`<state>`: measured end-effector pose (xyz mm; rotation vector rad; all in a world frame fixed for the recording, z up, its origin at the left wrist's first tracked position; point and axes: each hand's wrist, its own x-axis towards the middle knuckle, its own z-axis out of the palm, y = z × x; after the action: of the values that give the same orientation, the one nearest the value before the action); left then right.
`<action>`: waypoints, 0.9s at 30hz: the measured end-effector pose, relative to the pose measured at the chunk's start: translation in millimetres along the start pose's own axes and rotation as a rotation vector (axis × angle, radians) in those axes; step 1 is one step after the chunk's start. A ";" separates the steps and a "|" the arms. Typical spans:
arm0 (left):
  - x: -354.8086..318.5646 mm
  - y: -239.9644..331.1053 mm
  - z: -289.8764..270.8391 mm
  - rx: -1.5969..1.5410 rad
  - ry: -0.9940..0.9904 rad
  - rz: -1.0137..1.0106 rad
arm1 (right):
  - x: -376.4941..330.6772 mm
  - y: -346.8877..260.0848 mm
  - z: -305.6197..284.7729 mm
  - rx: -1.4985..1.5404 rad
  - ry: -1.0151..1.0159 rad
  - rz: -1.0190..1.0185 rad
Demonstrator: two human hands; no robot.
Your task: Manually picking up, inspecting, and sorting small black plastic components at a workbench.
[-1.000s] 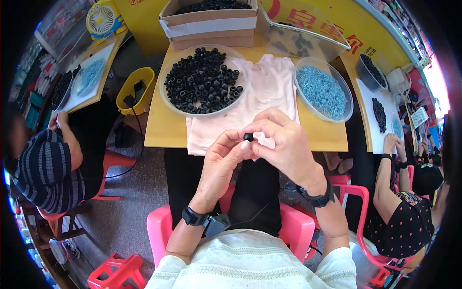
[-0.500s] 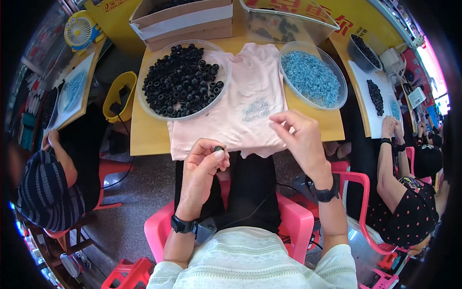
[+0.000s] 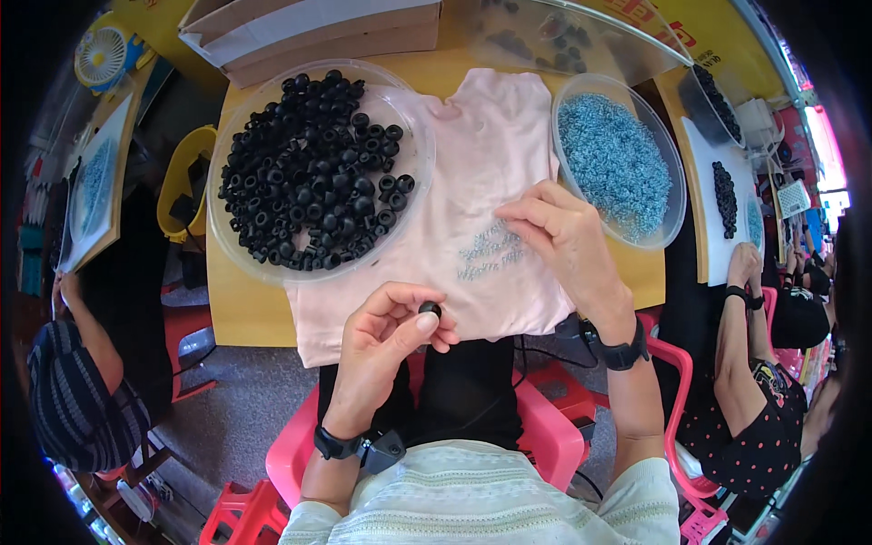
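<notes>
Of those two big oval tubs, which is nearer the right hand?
The right tub, filled with blue pieces; the left tub, holding black pieces, is farther from that hand.

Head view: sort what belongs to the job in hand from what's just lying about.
Seemingly in use:
black rounded piece, pinched in the left hand
small translucent pieces near the right hand
pink cloth under them
clear tub of black pieces
oval tub of pale-blue pieces

Seemingly just lying about:
yellow-and-blue fan
yellow bin
red stool
</notes>
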<state>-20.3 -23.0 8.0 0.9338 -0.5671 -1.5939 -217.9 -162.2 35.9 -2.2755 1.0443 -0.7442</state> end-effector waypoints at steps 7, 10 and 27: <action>3.9 -0.3 -3.4 -0.028 -0.007 0.012 | 4.5 0.5 0.3 0.005 -0.046 0.081; 4.9 -0.9 -3.5 -0.029 -0.005 0.018 | 3.0 2.4 0.9 0.042 -0.037 0.095; -7.2 -4.3 2.1 0.073 0.045 0.033 | -7.2 -21.2 -14.3 -0.624 -0.154 -0.065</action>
<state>-24.2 -15.3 7.7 1.0074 -0.6101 -1.5278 -220.7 -147.7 58.0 -2.8414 1.2589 -0.2717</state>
